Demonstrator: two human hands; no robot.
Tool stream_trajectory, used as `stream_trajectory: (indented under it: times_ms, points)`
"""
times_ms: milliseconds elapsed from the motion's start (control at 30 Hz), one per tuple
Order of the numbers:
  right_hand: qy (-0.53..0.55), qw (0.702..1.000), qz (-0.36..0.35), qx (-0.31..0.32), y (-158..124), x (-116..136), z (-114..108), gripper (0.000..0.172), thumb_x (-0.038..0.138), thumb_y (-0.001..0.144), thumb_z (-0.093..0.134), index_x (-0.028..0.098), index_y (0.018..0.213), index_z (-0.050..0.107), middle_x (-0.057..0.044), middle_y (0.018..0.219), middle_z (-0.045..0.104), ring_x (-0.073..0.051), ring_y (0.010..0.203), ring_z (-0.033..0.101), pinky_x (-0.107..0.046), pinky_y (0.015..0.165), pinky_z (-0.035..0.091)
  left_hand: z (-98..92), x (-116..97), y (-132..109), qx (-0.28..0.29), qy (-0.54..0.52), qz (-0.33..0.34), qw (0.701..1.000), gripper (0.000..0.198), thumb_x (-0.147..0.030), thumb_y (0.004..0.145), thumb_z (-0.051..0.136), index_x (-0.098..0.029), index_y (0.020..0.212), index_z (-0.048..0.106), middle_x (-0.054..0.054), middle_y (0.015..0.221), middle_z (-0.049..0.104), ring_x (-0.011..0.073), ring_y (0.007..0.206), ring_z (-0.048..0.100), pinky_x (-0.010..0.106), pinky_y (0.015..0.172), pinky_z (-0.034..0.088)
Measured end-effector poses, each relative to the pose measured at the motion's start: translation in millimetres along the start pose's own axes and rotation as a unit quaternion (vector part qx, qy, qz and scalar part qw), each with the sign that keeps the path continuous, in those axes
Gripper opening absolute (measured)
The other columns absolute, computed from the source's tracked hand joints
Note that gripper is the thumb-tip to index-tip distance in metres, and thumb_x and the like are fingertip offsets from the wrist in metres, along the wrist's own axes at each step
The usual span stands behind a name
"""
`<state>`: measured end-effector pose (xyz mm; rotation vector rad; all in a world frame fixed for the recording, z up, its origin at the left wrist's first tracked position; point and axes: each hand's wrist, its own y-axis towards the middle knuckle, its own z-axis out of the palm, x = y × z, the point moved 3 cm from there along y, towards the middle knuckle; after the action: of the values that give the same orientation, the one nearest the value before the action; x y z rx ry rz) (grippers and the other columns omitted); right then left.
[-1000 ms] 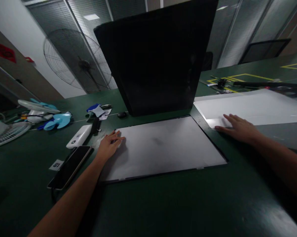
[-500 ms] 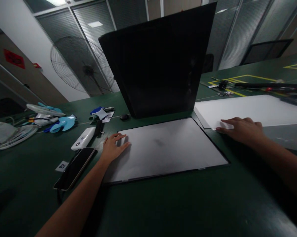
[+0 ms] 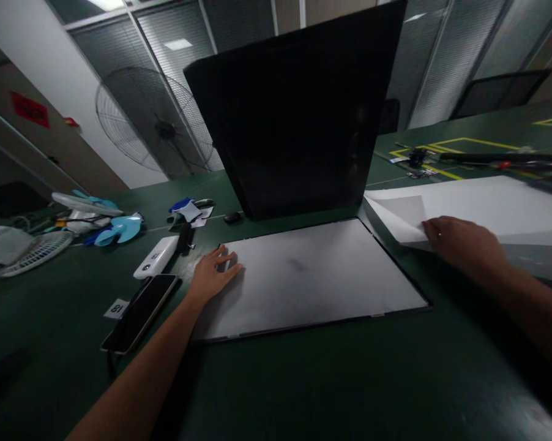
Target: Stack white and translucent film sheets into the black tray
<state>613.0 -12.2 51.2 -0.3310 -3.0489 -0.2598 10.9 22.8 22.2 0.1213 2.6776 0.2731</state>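
Observation:
A flat grey panel (image 3: 313, 275) lies on the green table (image 3: 303, 380) in front of me. My left hand (image 3: 212, 274) rests on its near-left corner, fingers spread flat. Behind the panel a large black panel (image 3: 298, 116) stands tilted upright. To the right lies a stack of white sheets (image 3: 487, 205). My right hand (image 3: 464, 245) pinches the near-left corner of the top sheet and holds it lifted off the stack.
Left of the grey panel lie a dark phone (image 3: 141, 312), a white power bank (image 3: 156, 257) and a small label (image 3: 116, 308). Farther left are blue fan blades (image 3: 117, 228) and a white fan grille (image 3: 32, 252). A big floor fan (image 3: 154, 125) stands behind.
My right hand went from lying flat on the white stack to curling and pinching the top sheet's corner, which now lifts up. My left hand slid slightly onto the grey panel.

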Motion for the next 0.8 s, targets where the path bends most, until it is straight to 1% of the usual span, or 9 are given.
stream_trajectory:
  times_ms: [100, 167, 300, 400, 500, 567, 667, 733, 800]
  points:
    - [0.003, 0.998, 0.027, -0.058, -9, 9, -9, 0.056, 0.053, 0.109, 0.032, 0.018, 0.126, 0.072, -0.015, 0.131, 0.072, -0.031, 0.092, 0.068, -0.04, 0.068, 0.04, 0.7, 1, -1, -0.001, -0.001, 0.0, 1.0, 0.045, -0.058, 0.087, 0.07, -0.029, 0.119, 0.084, 0.011, 0.159, 0.064, 0.037, 0.158, 0.048, 0.061, 0.133, 0.029]
    - [0.021, 0.994, 0.025, -0.106, -15, 18, -14, 0.052, 0.054, 0.108, 0.036, 0.019, 0.123, 0.071, -0.012, 0.126, 0.074, -0.027, 0.087, 0.068, -0.038, 0.067, 0.041, 0.8, 2, -1, -0.002, -0.002, -0.005, 1.0, 0.042, -0.056, 0.089, 0.069, -0.029, 0.118, 0.085, 0.011, 0.156, 0.066, 0.0371, 0.158, 0.047, 0.064, 0.133, 0.025]
    - [0.045, 0.984, -0.004, -0.171, -31, 36, -20, 0.054, 0.053, 0.109, 0.033, 0.011, 0.117, 0.068, -0.017, 0.105, 0.076, -0.023, 0.07, 0.063, -0.035, 0.062, 0.041, 0.4, 4, -2, -0.011, -0.009, -0.017, 1.0, 0.033, -0.051, 0.088, 0.072, -0.034, 0.113, 0.086, 0.006, 0.15, 0.072, 0.0357, 0.154, 0.053, 0.063, 0.133, 0.027]
    - [0.05, 0.977, -0.05, -0.203, -45, 51, -21, 0.057, 0.053, 0.11, 0.032, 0.01, 0.118, 0.068, -0.016, 0.085, 0.074, -0.023, 0.06, 0.061, -0.034, 0.057, 0.038, 0.2, 5, -2, -0.024, -0.016, -0.029, 0.999, 0.031, -0.05, 0.087, 0.075, -0.034, 0.112, 0.086, 0.005, 0.146, 0.074, 0.0361, 0.153, 0.055, 0.061, 0.132, 0.032]
    - [0.079, 0.959, -0.168, -0.215, -63, 72, -20, 0.05, 0.052, 0.11, 0.041, 0.013, 0.108, 0.072, -0.013, 0.078, 0.073, -0.021, 0.059, 0.064, -0.032, 0.054, 0.041, 0.0, 6, -2, -0.035, -0.019, -0.039, 0.998, 0.031, -0.048, 0.087, 0.076, -0.033, 0.112, 0.087, 0.004, 0.142, 0.077, 0.0366, 0.151, 0.056, 0.058, 0.129, 0.039]
    - [0.104, 0.933, -0.288, -0.19, -76, 90, -16, 0.044, 0.047, 0.112, 0.045, 0.016, 0.106, 0.075, -0.011, 0.086, 0.078, -0.021, 0.068, 0.071, -0.032, 0.06, 0.051, -0.1, 6, -2, -0.038, -0.019, -0.042, 0.998, 0.03, -0.046, 0.088, 0.075, -0.034, 0.112, 0.087, 0.003, 0.14, 0.078, 0.0359, 0.15, 0.057, 0.057, 0.128, 0.041]
    - [0.133, 0.874, -0.461, -0.08, -96, 118, -9, 0.038, 0.041, 0.113, 0.045, 0.023, 0.117, 0.078, -0.007, 0.11, 0.081, -0.022, 0.091, 0.079, -0.037, 0.078, 0.064, -1.1, 6, -2, -0.037, -0.016, -0.041, 0.998, 0.03, -0.045, 0.09, 0.072, -0.034, 0.113, 0.087, 0.002, 0.141, 0.077, 0.035, 0.15, 0.058, 0.056, 0.129, 0.04]
    - [0.145, 0.837, -0.527, 0.006, -106, 131, -5, 0.037, 0.044, 0.112, 0.049, 0.027, 0.134, 0.074, -0.006, 0.131, 0.077, -0.024, 0.112, 0.077, -0.042, 0.093, 0.066, -2.2, 6, -2, -0.035, -0.014, -0.036, 0.999, 0.032, -0.046, 0.091, 0.07, -0.032, 0.113, 0.087, 0.003, 0.144, 0.075, 0.035, 0.15, 0.058, 0.055, 0.13, 0.039]
    - [0.162, 0.818, -0.548, 0.059, -110, 137, -3, 0.047, 0.047, 0.109, 0.055, 0.029, 0.152, 0.064, -0.006, 0.152, 0.066, -0.026, 0.133, 0.069, -0.046, 0.106, 0.063, -3.4, 5, -2, -0.034, -0.011, -0.031, 0.999, 0.033, -0.046, 0.091, 0.069, -0.031, 0.113, 0.088, 0.004, 0.145, 0.075, 0.0347, 0.149, 0.059, 0.054, 0.13, 0.04]
